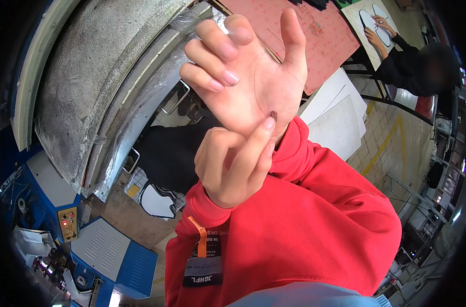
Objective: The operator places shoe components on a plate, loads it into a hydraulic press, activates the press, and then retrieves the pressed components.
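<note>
Raised in the middle, my right hand (248,82) is turned palm up, with the thumb apart and the fingers loosely bent. Nothing lies in its palm. My left hand (233,163) is just below it, with its fingers mostly curled. Its index fingertip touches the heel of my right palm, beside a small dark spot (274,115); whether that is a mark or a loose bit, I cannot tell. No object shows in my left hand, though its thumb is hidden. Red sleeves (340,199) cover both arms. A black label with an orange strip (202,266) is at the left sleeve.
A large worn grey machine plate (110,56) with metal handles fills the upper left. Blue machine housings (135,271) and a control panel (67,223) stand at lower left. A red-pink table (320,36) is beyond my hands, with white sheets (340,117) below. Another person works at far right.
</note>
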The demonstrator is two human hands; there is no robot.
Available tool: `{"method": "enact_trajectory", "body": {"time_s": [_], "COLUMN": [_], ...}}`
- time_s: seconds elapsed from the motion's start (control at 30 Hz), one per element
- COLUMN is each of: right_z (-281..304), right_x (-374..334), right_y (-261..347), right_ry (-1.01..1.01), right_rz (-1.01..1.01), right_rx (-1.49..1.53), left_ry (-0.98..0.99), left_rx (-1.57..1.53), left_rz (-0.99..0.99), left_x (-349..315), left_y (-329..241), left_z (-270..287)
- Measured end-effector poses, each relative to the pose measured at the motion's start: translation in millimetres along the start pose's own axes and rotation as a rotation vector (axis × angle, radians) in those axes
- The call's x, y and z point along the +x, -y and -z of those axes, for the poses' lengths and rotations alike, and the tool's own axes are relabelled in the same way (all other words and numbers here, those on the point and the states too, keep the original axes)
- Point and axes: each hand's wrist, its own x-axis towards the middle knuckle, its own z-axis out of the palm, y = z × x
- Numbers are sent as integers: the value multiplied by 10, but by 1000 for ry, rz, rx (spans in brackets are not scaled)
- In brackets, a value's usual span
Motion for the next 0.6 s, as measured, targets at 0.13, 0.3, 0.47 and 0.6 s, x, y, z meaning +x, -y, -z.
{"method": "enact_trajectory", "body": {"time_s": [0.13,0.3,0.47,0.6], "right_z": [-11,-3,14,29], "right_x": [7,37,65,89], "right_y": [0,-7,0,5], "right_ry": [-27,-12,0,-17], "right_rz": [-2,-2,-6,-7], "right_rx": [14,-1,5,-10], "left_ry": [-6,-16,-3,9], "left_rx": [-21,-30,-11,-1], "left_rz": [17,-4,-13,-33], "left_x": [2,5,6,23], "left_y": [12,56,82,93], "left_z": [7,20,37,43]}}
